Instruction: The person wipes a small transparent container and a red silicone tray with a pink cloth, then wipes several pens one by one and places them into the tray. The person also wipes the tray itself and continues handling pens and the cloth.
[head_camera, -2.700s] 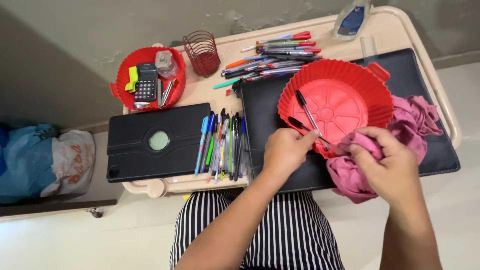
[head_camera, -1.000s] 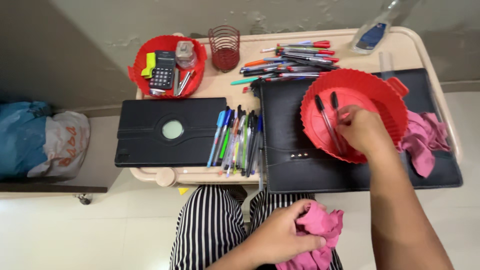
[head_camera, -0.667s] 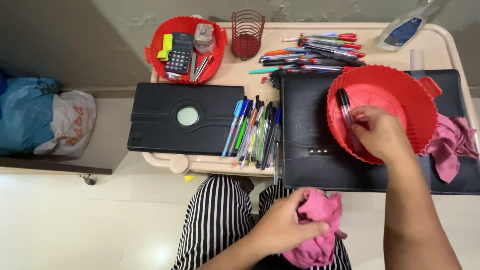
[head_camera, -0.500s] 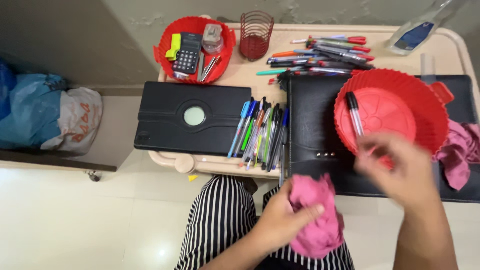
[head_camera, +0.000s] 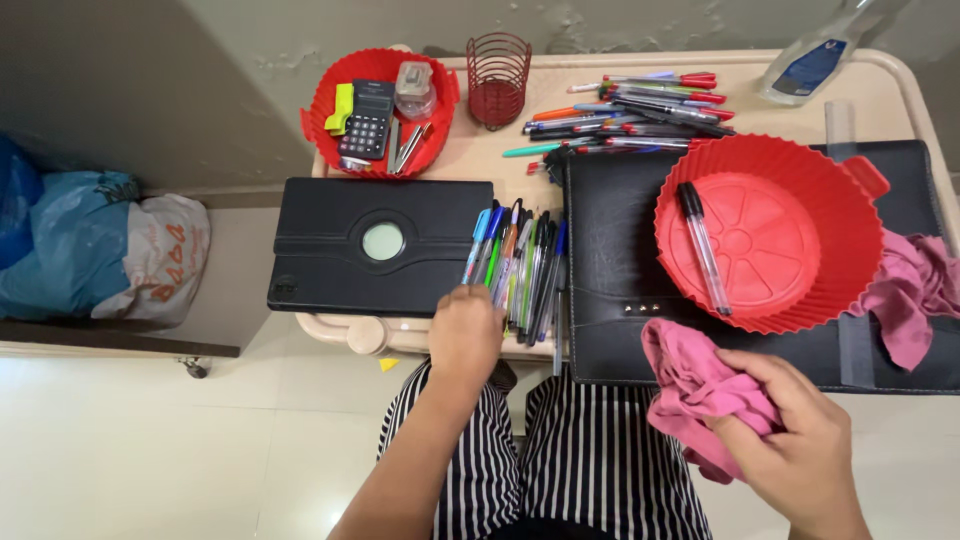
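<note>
Now crumpled pink cloth (head_camera: 700, 395) sits in right hand (head_camera: 795, 450).

The person's left hand (head_camera: 466, 335) reaches forward with its back facing up. The fingers are curled down and mostly hidden under the hand. The left arm is bare and stretches up from the bottom of the view. The right hand (head_camera: 800, 455) sits lower and closer to the body. Its fingers are bent in a tight grip.
</note>
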